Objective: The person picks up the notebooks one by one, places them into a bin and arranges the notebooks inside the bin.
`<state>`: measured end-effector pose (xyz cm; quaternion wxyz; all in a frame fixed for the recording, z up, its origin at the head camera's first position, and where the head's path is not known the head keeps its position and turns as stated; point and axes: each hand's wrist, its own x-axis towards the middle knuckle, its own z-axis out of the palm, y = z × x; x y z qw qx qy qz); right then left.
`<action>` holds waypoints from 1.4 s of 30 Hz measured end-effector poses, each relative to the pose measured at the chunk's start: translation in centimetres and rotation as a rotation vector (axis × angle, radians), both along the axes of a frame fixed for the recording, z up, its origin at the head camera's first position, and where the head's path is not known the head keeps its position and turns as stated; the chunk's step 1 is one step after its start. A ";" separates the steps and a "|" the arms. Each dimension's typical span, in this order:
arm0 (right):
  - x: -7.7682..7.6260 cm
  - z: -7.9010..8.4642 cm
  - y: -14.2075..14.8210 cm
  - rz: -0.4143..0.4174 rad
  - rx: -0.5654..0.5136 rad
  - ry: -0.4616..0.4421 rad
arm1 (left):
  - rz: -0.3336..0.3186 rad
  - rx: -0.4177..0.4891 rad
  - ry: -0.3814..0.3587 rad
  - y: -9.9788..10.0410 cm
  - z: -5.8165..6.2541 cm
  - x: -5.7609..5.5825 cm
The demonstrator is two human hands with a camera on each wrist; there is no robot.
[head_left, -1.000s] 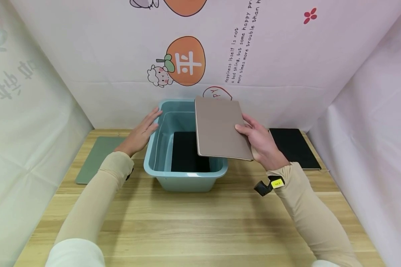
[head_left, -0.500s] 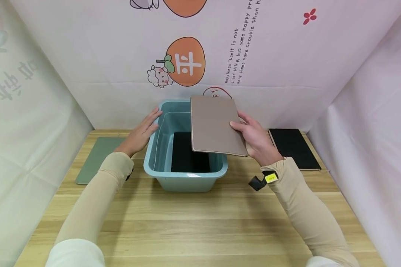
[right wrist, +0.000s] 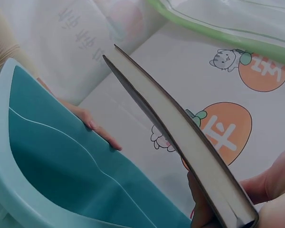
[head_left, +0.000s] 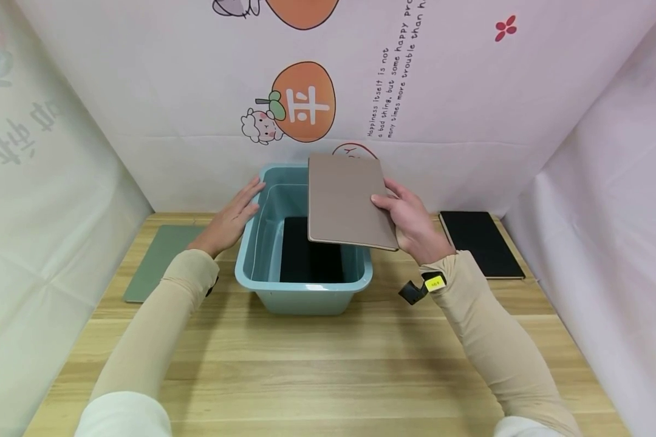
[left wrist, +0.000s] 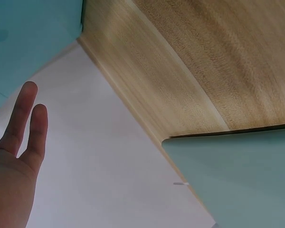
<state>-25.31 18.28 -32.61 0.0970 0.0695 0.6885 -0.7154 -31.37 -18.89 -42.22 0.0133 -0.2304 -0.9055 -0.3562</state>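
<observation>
A taupe hardcover notebook (head_left: 348,200) is held over the right part of a blue plastic bin (head_left: 303,290). My right hand (head_left: 413,223) pinches its right edge, thumb on top and the other fingers beneath. In the right wrist view the notebook's cream page block (right wrist: 180,137) shows between its covers, above the bin's rim. My left hand (head_left: 231,217) rests on the bin's left rim with its fingers extended. Inside the bin a black notebook (head_left: 310,258) lies flat on the bottom, partly hidden by the taupe one.
On the wooden table (head_left: 306,370) a green notebook (head_left: 161,258) lies left of the bin, partly behind the left forearm. Another black notebook (head_left: 481,243) lies at the right. White printed cloth (head_left: 443,91) hangs behind and on both sides.
My right hand has carried the taupe notebook leftward and slightly away from me, farther over the bin. The left hand stays on the rim.
</observation>
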 end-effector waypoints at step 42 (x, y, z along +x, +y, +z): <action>-1.9 0.1 -4.1 0.007 -0.027 -0.012 | 0.003 0.019 -0.007 0.2 0.2 0.4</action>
